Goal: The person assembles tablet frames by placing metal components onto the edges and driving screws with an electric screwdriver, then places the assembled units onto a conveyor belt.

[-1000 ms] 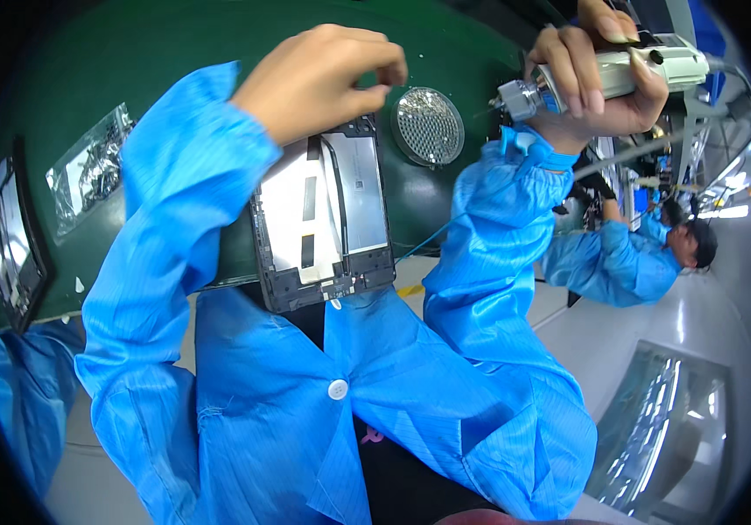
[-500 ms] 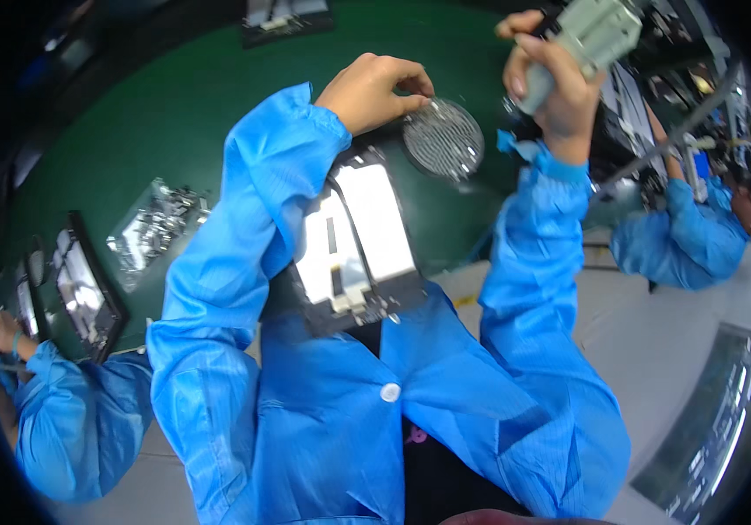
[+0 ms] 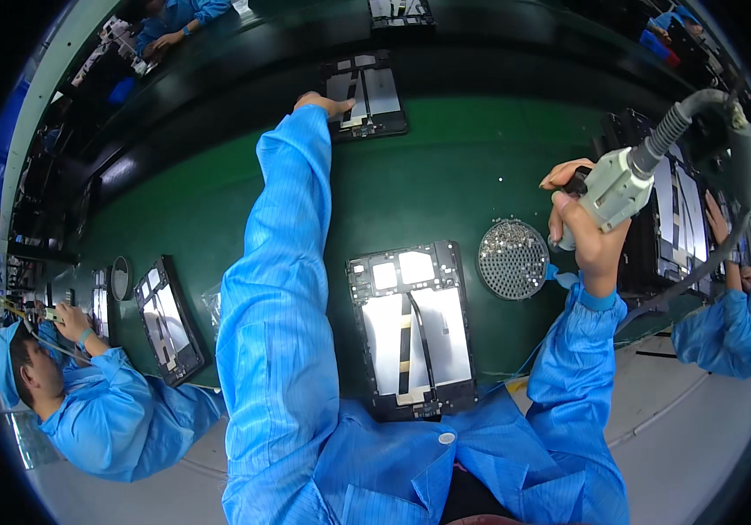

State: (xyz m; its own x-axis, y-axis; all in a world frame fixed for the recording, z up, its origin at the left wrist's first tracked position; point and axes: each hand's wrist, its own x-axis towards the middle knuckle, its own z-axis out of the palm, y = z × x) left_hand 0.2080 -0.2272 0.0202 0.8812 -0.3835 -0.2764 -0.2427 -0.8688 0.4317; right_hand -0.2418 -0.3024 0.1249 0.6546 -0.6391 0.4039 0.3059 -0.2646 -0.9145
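My left hand [image 3: 326, 106] reaches far forward and grips the left edge of an opened tablet [image 3: 380, 92], its thumb lying over the silver inside. In my right hand [image 3: 598, 245] is a pale grey-green electric screwdriver [image 3: 618, 191] with a thick ribbed cable sleeve; its tip is hidden. Just left of that hand, a round dish [image 3: 513, 262] with rows of small holes holds many tiny screws, heaped at its far side. Close in front of my body lies a second opened tablet [image 3: 445, 337], with silver battery panels and a dark cable down its middle. Neither hand touches it.
Stacked opened tablets [image 3: 677, 206] stand at the right, beside a co-worker's arm [image 3: 725, 302]. Another tablet [image 3: 168, 319] lies left, near a seated co-worker [image 3: 117, 411]. Across the far side runs a dark ledge [image 3: 244, 96] with one more tablet [image 3: 401, 12]. The screwdriver's grey cable [image 3: 747, 157] hangs at the right.
My left hand has left the screw dish, reached forward and taken hold of the far tablet. My right hand still holds the screwdriver. The view has shifted, showing more of the far table.
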